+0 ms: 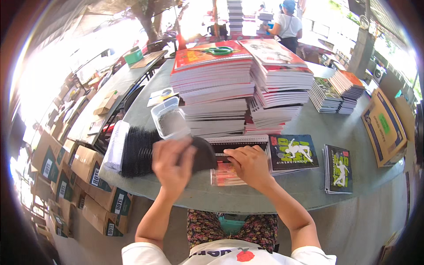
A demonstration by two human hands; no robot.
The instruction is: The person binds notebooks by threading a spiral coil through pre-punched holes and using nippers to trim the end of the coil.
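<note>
My left hand [173, 164] is smeared by motion beside a dark, curved, blurred sheet [201, 153]; whether its fingers grip the sheet is unclear. With fingers bent, my right hand [252, 167] grips the edge of a dark notebook [234, 145] that has a row of punched holes; the hand hides part of it. Under that hand lies an orange-red printed sheet or booklet [224, 175]. To the right is a dark notebook with a white figure [291, 152]. Black binding coils [140, 152] lie left of my left hand, and a clear tub [171, 123] of small dark bits stands behind it.
Tall book stacks [216, 95] stand ahead, green-handled scissors [219, 51] on top. At the right are small notebooks [338, 170], shorter stacks [326, 95] and a cardboard box [383, 128]. A white roll [117, 145] lies left. Boxes [106, 212] sit below; a person [289, 26] stands beyond.
</note>
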